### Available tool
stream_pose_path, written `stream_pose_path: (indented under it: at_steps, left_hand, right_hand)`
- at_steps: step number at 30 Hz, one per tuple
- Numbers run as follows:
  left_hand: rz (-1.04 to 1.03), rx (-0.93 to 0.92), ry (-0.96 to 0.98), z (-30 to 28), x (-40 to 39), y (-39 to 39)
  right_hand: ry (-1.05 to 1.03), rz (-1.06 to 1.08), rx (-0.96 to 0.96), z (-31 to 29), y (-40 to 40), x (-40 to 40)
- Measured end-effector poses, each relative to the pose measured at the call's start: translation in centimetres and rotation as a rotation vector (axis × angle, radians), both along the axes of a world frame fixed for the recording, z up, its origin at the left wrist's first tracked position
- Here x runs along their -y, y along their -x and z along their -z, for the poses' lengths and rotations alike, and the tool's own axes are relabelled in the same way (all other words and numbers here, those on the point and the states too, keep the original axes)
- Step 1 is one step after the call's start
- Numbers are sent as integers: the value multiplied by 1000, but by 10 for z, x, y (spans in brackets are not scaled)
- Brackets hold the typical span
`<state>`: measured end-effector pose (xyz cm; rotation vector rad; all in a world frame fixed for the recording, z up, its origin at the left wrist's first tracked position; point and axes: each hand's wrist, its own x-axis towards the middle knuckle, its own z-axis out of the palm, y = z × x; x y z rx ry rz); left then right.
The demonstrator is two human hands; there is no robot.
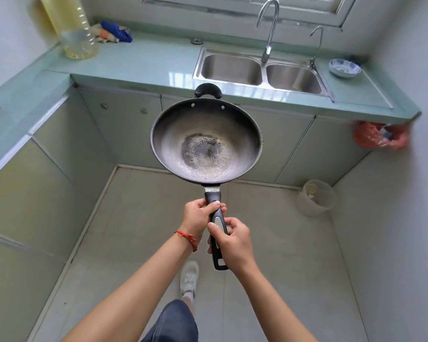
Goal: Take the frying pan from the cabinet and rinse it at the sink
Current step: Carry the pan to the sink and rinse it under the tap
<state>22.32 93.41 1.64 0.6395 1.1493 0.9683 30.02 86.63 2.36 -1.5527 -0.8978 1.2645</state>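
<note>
Step in hand, as I read it: carrying. The dark round metal frying pan with a long black handle (pixel 206 140) is already out of the cabinet and held in the air over the grey tiled floor (pixel 269 243), level and bowl up, short of the pale green desk (pixel 139 62). Cabinet doors below the desk appear closed. The pan's centre shows a mottled grey patch, possibly residue or wear; the view does not settle which.

Left hand (pixel 198 215): fingers (pixel 215 204) clenched round the upper handle, just below the pan's neck, thumb laid on top. A red string bracelet (pixel 187 239) sits on that wrist.

Right hand (pixel 232 240): fingers (pixel 214 226) wrapped round the lower handle, just behind the left hand. The handle's tail pokes out beneath.

Next move, by judgement: bring the pan forward and over the stainless double-basin sink (pixel 261 70), lower it under the tall curved chrome tap (pixel 269 28), then free one hand to turn the water on. Rinsing not yet begun; no water seen running.
</note>
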Motion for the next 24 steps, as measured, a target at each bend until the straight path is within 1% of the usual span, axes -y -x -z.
stream_pose_path:
  at_steps: [2,9,15,20,24]
  left_hand:
    - [11,3,-3,-4,-19,-1]
    - [78,-38,-3,-15,-172,-24]
    - [114,-60,-5,-12,-267,-56]
    - [113,-86,-24,-6,-340,-90]
    - [86,-91,-6,-3,-396,-122]
  right_hand:
    - [3,-8,21,-4,-2,-17]
    - [-1,85,53,-14,-21,-167]
    - [25,122,61,-18,-49,-259]
    - [38,99,64,-17,-83,-333]
    - [47,53,-14,-17,-119,-390]
